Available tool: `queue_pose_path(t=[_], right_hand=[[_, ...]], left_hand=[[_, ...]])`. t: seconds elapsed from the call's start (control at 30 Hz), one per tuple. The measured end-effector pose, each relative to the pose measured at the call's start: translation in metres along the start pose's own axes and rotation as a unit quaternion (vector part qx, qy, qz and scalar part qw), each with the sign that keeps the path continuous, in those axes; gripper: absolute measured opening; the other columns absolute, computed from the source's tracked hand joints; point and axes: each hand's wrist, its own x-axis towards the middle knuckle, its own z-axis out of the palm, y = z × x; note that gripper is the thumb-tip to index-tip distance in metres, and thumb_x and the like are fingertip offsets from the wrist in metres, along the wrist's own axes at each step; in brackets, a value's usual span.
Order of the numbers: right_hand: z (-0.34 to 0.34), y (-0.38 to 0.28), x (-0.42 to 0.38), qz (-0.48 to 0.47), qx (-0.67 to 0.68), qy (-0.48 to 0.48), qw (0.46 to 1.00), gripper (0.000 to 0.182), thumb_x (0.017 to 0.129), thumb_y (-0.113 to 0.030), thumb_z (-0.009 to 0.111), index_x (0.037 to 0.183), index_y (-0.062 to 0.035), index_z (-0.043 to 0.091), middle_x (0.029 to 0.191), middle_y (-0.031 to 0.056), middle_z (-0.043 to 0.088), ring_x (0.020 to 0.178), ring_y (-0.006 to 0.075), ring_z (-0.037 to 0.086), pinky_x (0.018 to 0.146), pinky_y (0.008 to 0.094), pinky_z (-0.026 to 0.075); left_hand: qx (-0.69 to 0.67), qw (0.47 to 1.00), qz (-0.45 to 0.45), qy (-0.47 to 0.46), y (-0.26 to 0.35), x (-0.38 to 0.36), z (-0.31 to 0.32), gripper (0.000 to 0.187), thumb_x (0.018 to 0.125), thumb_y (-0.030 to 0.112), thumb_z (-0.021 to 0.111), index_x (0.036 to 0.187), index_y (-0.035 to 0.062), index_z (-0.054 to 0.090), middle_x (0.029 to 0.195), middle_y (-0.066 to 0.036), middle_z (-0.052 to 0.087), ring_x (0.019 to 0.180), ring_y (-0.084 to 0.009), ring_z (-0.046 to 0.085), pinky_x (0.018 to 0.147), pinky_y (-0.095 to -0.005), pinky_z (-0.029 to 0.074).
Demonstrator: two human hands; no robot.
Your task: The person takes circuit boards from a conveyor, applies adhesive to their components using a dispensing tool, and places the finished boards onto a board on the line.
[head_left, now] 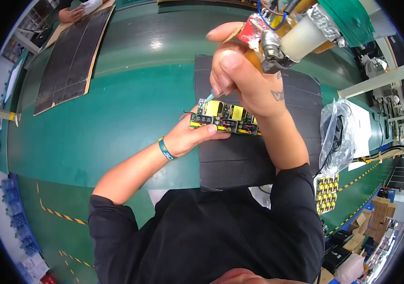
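Head view, looking down over my own black sleeves at a green workbench (117, 109). My left hand (190, 135) pinches the near edge of a small circuit board (225, 118), thumb lying flat along its front rim and fingers curled underneath, so the board sits level just above a matte black rubbery mat (239, 161) with faint ridged lines. The board is a narrow green rectangle crowded with boxy yellow parts, dark blocks and thin red wires. A blue-green wristband (165, 148) circles that wrist.

My right hand (247, 78) is closed firmly around a glue gun (282, 35), a bulky tool wrapped in crinkled silver foil and orange tape, with a pale translucent glue stick at its back. Its slim light blue nozzle pokes out below my fingers and meets the board's far left corner, just beyond my left thumb.

To the right of my right forearm lies a crumpled clear plastic bag (336, 137) and, nearer me, a stack of similar yellow-and-black boards (327, 191). Far off beyond my left hand, another person's hand (72, 15) rests on a second dark mat (72, 59).
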Motion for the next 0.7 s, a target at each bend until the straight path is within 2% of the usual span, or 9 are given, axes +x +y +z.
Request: queue_pose_path(t=[0.07,0.17,0.33,0.47,0.57,0.7], right_hand=[[-0.001,0.0,0.0,-0.008,0.005,-0.011,1.0,0.035,0.089,-0.015,0.058,0.117,0.005,0.049,0.062,0.0042,0.05,0.049,0.0097,0.045,0.048,0.0276,0.045],[-0.003,-0.005,0.0,-0.011,0.009,-0.012,1.0,0.037,0.089,-0.015,0.058,0.118,0.0056,0.048,0.062,0.0043,0.05,0.049,0.0101,0.045,0.049,0.0275,0.045],[-0.008,-0.012,-0.001,0.0,0.007,-0.009,1.0,0.037,0.089,-0.015,0.059,0.118,0.0053,0.049,0.062,0.0043,0.05,0.05,0.0106,0.046,0.049,0.0273,0.045],[-0.008,-0.011,-0.001,0.012,0.007,-0.007,1.0,0.036,0.089,-0.015,0.058,0.118,0.0042,0.049,0.063,0.0041,0.05,0.049,0.0103,0.045,0.049,0.0272,0.045],[-0.008,-0.009,-0.001,0.015,0.005,-0.006,1.0,0.035,0.089,-0.015,0.058,0.118,0.0035,0.049,0.063,0.0039,0.05,0.05,0.01,0.045,0.048,0.0269,0.045],[-0.008,-0.008,-0.003,0.019,-0.013,-0.004,1.0,0.033,0.09,-0.015,0.058,0.116,0.0026,0.05,0.063,0.0035,0.05,0.05,0.0093,0.045,0.048,0.0264,0.045]], left_hand=[[0.002,1.0,-0.005,0.001,0.0,0.0,0.001,0.061,0.093,0.013,0.058,0.142,0.0059,0.022,0.137,-0.014,0.043,0.125,-0.0279,0.048,0.103,-0.0475,0.044],[0.035,0.999,-0.011,0.007,0.001,0.001,0.002,0.06,0.093,0.02,0.058,0.142,0.0065,0.027,0.14,-0.015,0.041,0.129,-0.0296,0.044,0.106,-0.049,0.04],[0.022,0.999,-0.02,0.023,0.002,0.002,-0.001,0.058,0.094,0.019,0.055,0.143,0.0055,0.026,0.14,-0.015,0.041,0.128,-0.0308,0.045,0.106,-0.0486,0.039],[0.012,1.0,0.012,0.026,0.008,0.001,-0.001,0.059,0.094,0.02,0.054,0.143,0.0041,0.025,0.14,-0.016,0.042,0.127,-0.032,0.046,0.106,-0.0485,0.04],[-0.02,0.999,0.046,0.022,0.01,0.001,-0.001,0.046,0.095,0.016,0.054,0.136,0.0039,0.036,0.134,-0.015,0.049,0.124,-0.0305,0.05,0.105,-0.0491,0.042],[-0.014,0.998,0.058,0.01,0.011,0.0,0.004,0.049,0.095,0.018,0.054,0.137,0.0046,0.034,0.135,-0.016,0.048,0.125,-0.0309,0.049,0.105,-0.0503,0.041]])
